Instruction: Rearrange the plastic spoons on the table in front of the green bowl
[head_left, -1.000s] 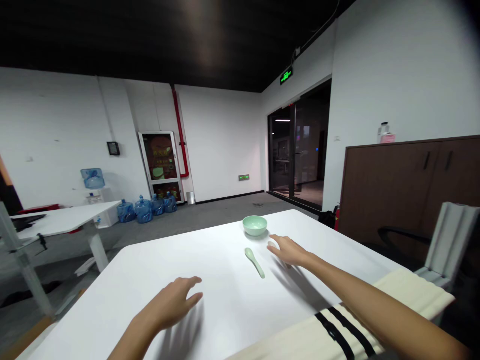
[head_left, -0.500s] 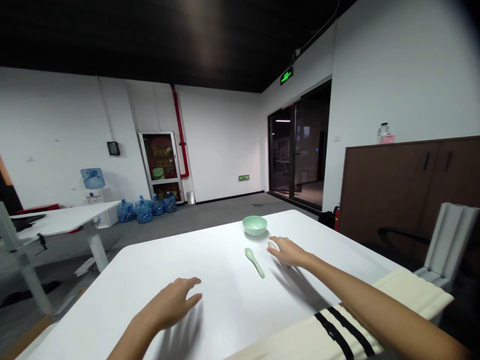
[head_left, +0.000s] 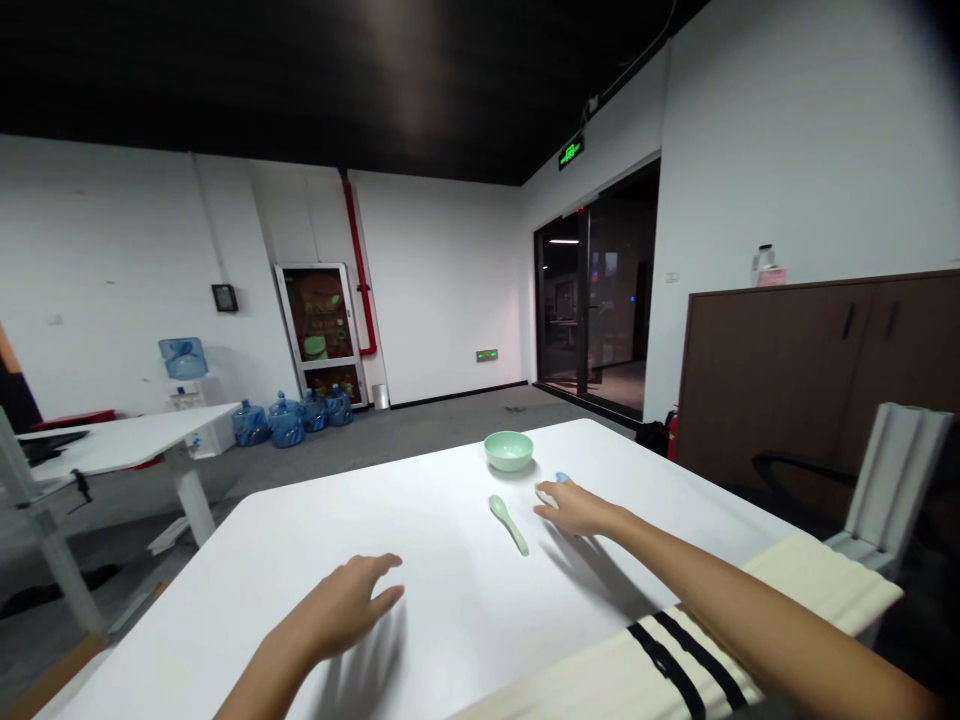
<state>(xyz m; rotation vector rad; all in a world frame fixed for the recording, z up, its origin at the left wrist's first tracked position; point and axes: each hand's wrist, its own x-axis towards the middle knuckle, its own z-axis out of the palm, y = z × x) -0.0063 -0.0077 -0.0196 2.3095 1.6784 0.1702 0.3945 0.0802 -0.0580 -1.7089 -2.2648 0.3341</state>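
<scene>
On the white table [head_left: 300, 530], a pale green bowl [head_left: 508, 452] stands upright near the far edge. A matching green spoon [head_left: 510, 527] lies in front of it, handle toward me. My right hand [head_left: 574, 507] is to the right of the spoon, palm down, thumb and fingers apart. A small blue thing [head_left: 562, 478] shows just behind its knuckles, and something whitish is between thumb and forefinger; the hand hides most of both, and contact is unclear. My left hand [head_left: 349, 605] hovers over the left part of the table, fingers spread, holding nothing.
A cream cloth with black stripes [head_left: 817, 590] lies along the table's near right edge, under my right forearm. A grey metal profile [head_left: 896, 490] rises at the right, by a brown cabinet [head_left: 795, 370]. Blue water bottles [head_left: 285, 420] stand on the floor at the left.
My right hand has lowered slightly toward me, and more of the blue thing shows behind it. My left hand, the bowl and the spoon stay put.
</scene>
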